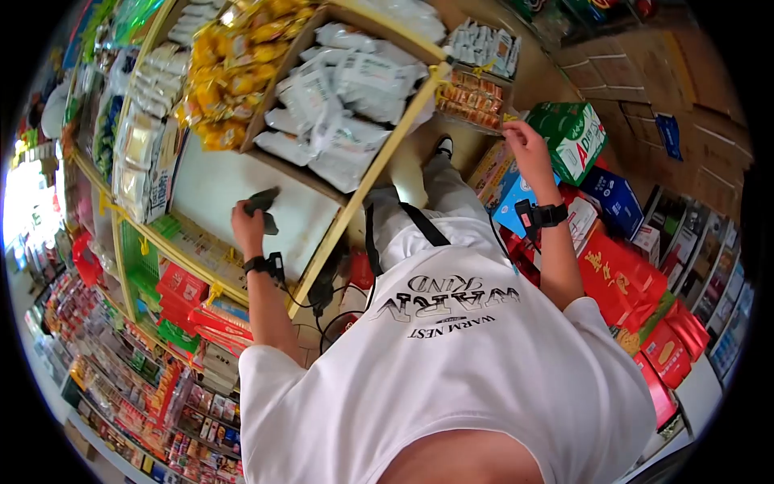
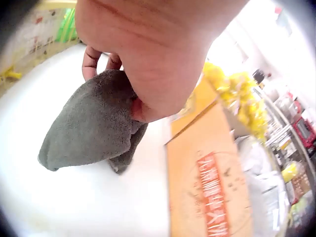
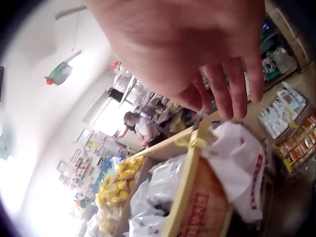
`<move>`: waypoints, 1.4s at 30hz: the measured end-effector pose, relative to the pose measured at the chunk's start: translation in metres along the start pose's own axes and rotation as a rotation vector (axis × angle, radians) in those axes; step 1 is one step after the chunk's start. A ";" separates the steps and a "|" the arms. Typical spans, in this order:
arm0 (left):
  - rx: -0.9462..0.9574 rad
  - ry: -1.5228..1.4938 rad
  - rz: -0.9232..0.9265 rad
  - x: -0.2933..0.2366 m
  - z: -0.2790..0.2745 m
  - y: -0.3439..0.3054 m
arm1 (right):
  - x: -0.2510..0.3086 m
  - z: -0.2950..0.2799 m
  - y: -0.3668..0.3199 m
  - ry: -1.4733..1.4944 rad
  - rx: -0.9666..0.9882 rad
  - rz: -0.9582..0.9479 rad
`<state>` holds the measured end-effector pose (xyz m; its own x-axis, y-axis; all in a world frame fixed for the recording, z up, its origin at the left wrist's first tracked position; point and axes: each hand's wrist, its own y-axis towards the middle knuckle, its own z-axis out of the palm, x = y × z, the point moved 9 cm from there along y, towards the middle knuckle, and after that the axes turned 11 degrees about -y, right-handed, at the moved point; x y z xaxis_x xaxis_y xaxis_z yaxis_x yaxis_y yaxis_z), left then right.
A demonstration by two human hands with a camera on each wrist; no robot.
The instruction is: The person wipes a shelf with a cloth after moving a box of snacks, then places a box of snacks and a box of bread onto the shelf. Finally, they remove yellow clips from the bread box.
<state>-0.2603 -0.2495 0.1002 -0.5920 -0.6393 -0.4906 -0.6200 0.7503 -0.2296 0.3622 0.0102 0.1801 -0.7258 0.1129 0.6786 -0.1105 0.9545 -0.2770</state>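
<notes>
My left hand point(image 1: 248, 229) pinches a dark grey cloth point(image 2: 91, 123) between thumb and fingers. The cloth hangs folded over a white shelf top point(image 1: 216, 173), beside a cardboard box point(image 2: 200, 163) with red print. White plastic packets point(image 1: 375, 81) fill that box. Away to the right, my right hand point(image 1: 532, 157) is raised with loosely bent fingers and holds nothing. In the right wrist view its fingers point(image 3: 237, 94) hang down above the corner of the yellow shelf frame point(image 3: 185, 182).
Yellow-wrapped packets point(image 1: 230, 73) lie beyond the box. A green carton point(image 1: 568, 137) and red gift bags point(image 1: 617, 274) stand along my right side. Packed store shelves point(image 1: 137, 387) line the left. Another person point(image 3: 143, 128) is in the background.
</notes>
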 end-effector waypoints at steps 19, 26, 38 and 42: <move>0.721 -0.649 0.528 -0.520 0.177 -0.102 | -0.261 -0.128 -0.003 0.153 -0.117 0.369; 0.936 -0.451 0.695 -0.575 0.255 -0.102 | -0.284 -0.134 -0.027 0.140 -0.168 0.380; 0.771 -0.439 0.682 -0.603 0.259 -0.093 | -0.298 -0.153 0.034 0.203 0.028 0.411; 0.706 -0.377 0.597 -0.593 0.285 -0.089 | -0.308 -0.170 0.047 0.113 0.028 0.375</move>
<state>0.2927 0.1106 0.1723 -0.4286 -0.1213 -0.8953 0.2462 0.9377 -0.2450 0.6963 0.0675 0.0734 -0.6403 0.4832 0.5970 0.1287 0.8338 -0.5369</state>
